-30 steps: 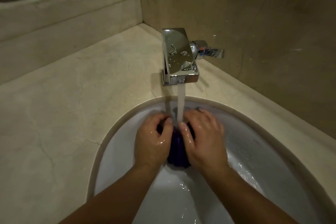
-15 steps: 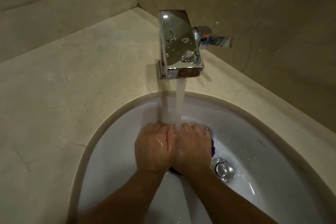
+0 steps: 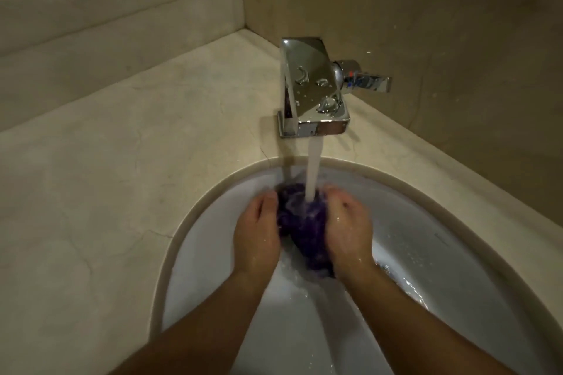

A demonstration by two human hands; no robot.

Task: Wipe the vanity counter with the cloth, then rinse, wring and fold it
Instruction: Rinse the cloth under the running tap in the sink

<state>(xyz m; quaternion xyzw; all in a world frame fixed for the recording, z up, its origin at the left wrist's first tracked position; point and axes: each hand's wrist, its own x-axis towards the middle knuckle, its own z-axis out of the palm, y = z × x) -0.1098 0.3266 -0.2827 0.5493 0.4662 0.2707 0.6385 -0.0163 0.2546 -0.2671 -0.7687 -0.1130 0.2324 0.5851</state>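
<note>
The counter (image 3: 122, 176) spreads wide to the left and is walled in at the far corner, so free room on it lies leftward. The sink (image 3: 457, 240) is sunk into it. Its rim curves close round the far side of the hands, with open bowl to the right and near. The tap (image 3: 313, 94) overhangs the far rim, and its water (image 3: 313, 167) falls straight onto the purple cloth (image 3: 301, 222), bunched low in the bowl, likely so the stream soaks it through. The left hand (image 3: 256, 234) and right hand (image 3: 347, 231) clasp the cloth from either side, fingers curled in.
</note>
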